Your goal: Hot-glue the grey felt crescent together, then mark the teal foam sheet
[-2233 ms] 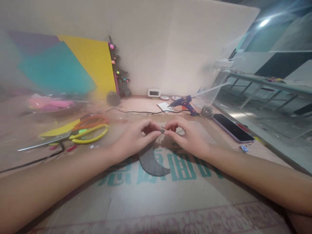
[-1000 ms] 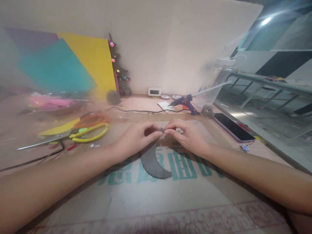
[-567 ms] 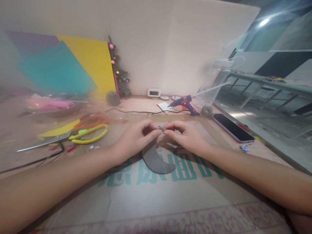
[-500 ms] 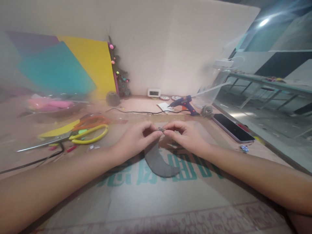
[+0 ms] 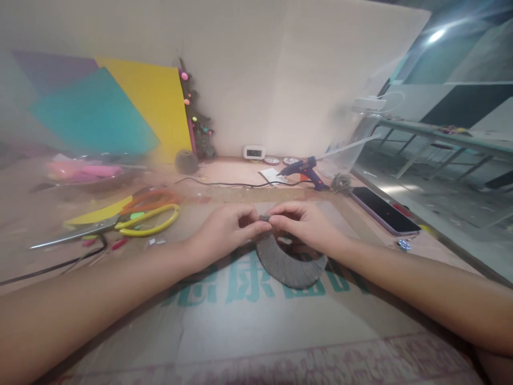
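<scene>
A grey crescent-shaped piece (image 5: 294, 267) with a ribbed, cord-like surface hangs below my fingertips, over the printed sheet on the table (image 5: 224, 331). My left hand (image 5: 240, 227) pinches its upper tip from the left between thumb and fingers. From the right, my right hand (image 5: 298, 222) pinches the same tip, the two thumbs almost touching. A short grey bit of the tip shows between the fingertips. The crescent's lower point reaches right, beneath my right hand.
Scissors with yellow handles (image 5: 150, 227) and an orange-handled pair lie left. Behind are a ball of twine (image 5: 186, 161), a small clock (image 5: 254, 153) and a blue glue gun (image 5: 304, 171) with its cable. A phone (image 5: 385, 211) lies right.
The crescent has turned, its lower point swinging to the right, and its ribbed surface now shows more clearly. Both hands stay pinched at its upper tip.
</scene>
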`<state>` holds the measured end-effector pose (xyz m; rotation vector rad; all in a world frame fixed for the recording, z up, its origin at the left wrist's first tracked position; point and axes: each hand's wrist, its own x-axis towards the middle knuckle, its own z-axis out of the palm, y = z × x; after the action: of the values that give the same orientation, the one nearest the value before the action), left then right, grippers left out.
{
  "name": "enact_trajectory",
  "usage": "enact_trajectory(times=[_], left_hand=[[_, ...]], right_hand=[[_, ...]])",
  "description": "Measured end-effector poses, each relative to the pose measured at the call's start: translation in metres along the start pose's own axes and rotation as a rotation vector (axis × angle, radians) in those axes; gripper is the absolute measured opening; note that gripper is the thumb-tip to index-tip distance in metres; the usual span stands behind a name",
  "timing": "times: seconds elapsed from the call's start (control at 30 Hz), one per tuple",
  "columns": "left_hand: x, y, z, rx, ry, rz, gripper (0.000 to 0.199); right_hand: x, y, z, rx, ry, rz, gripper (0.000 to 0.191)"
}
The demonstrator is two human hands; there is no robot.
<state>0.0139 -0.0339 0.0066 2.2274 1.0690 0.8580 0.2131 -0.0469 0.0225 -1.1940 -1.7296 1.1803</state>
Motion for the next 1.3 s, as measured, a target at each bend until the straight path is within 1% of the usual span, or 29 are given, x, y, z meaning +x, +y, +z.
enact_trajectory(times=[0.17, 0.27, 0.33, 0.37, 0.43, 0.5, 0.57, 0.6, 0.73, 0.83, 0.93, 1.1, 1.3], left_hand=[[-0.0013, 0.0000, -0.0008, 0.010, -0.026, 0.019, 0.031], [-0.0023, 0.0012, -0.0023, -0.041, 0.046, 0.027, 0.029], [-0.0024, 0.0011, -0.0020, -0.157, 0.082, -0.012, 0.030], [-0.0020, 0.0006, -0.0013, -0.242, 0.073, -0.031, 0.033], [-0.0006, -0.0012, 0.0006, -0.397, 0.004, -0.041, 0.037], [0.0016, -0.0033, 0.0020, -0.467, -0.055, -0.035, 0.035], [0.0035, -0.0048, 0.0015, -0.462, -0.087, -0.043, 0.031], [0.0041, -0.0051, 0.0005, -0.443, -0.085, -0.048, 0.030], [0.0046, -0.0023, -0.0052, -0.278, -0.002, -0.071, 0.026], [0.0038, 0.0004, -0.0062, -0.192, 0.025, -0.063, 0.025], [0.0025, 0.0004, -0.0037, -0.220, 0.006, -0.051, 0.025], [0.0001, -0.0014, -0.0008, -0.337, -0.081, -0.084, 0.022], [0.0009, -0.0011, -0.0004, -0.317, -0.079, -0.093, 0.016]], right_hand=[[0.0006, -0.0023, -0.0004, -0.063, 0.008, -0.062, 0.017], [0.0000, -0.0021, -0.0013, -0.063, -0.008, -0.067, 0.019], [-0.0003, -0.0011, -0.0016, -0.063, -0.017, -0.068, 0.019], [-0.0004, -0.0004, -0.0016, -0.063, -0.016, -0.073, 0.019], [-0.0003, 0.0013, -0.0015, -0.054, -0.007, -0.078, 0.019], [0.0001, 0.0032, -0.0014, -0.040, 0.004, -0.074, 0.020], [0.0008, 0.0047, -0.0016, -0.037, 0.017, -0.064, 0.021], [0.0011, 0.0053, -0.0019, -0.042, 0.021, -0.061, 0.021], [0.0024, 0.0065, -0.0033, -0.061, 0.017, -0.063, 0.019], [0.0024, 0.0066, -0.0039, -0.037, 0.013, -0.052, 0.021], [0.0019, 0.0055, -0.0037, -0.038, 0.009, -0.040, 0.022], [0.0011, 0.0012, -0.0015, -0.098, -0.004, -0.103, 0.022], [0.0001, 0.0011, -0.0006, -0.104, 0.011, -0.108, 0.022]])
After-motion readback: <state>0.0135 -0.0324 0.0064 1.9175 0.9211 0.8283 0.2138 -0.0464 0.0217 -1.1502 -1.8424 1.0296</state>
